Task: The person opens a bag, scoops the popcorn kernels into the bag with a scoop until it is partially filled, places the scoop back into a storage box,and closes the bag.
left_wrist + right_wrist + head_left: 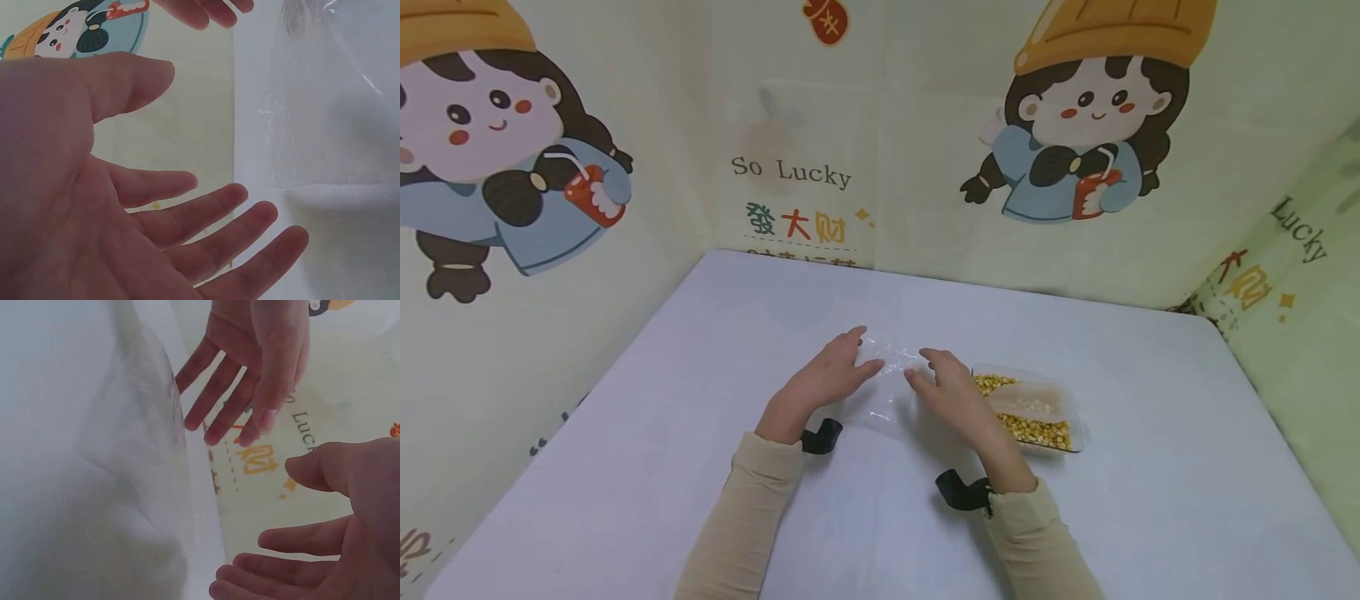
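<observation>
A clear plastic bag (pixel 883 400) lies flat on the white table between my two hands. My left hand (pixel 829 371) hovers over its left side with fingers spread and thumb out, holding nothing. On the other side my right hand (pixel 957 396) is held the same way, fingers apart, thumb toward the bag. In the left wrist view the bag (pixel 337 100) shows creases and shiny folds, apart from the fingertips. The right wrist view shows the bag (pixel 137 437) as well, with both palms facing each other beyond it.
Right of my right hand stands a clear tray (pixel 1077 421) of yellow corn kernels (pixel 1041 432), with a pale translucent piece (pixel 1030 401) lying on top. The white table (pixel 647 467) meets printed curtains (pixel 925 183) at the back and sides.
</observation>
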